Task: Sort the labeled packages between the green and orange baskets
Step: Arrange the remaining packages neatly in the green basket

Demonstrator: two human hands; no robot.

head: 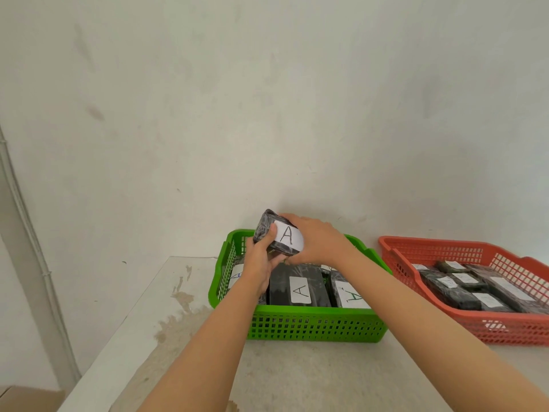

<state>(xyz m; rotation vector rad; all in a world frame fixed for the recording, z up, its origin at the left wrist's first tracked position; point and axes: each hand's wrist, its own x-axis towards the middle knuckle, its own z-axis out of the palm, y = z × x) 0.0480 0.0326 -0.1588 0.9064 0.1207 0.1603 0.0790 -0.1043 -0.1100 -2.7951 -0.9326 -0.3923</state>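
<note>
Between both hands (pixel 297 248), package (pixel 276 233)

Both forearms are bare all the way to the bottom edge of the picture, with no sleeve, watch, bracelet or glove on either, and the left hand (pixel 259 260) and right hand (pixel 316 239) carry no rings on the fingers that show.

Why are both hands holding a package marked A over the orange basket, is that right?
Not quite. In the head view both hands, left hand and right hand, hold the package marked A over the green basket, not the orange basket.
</note>
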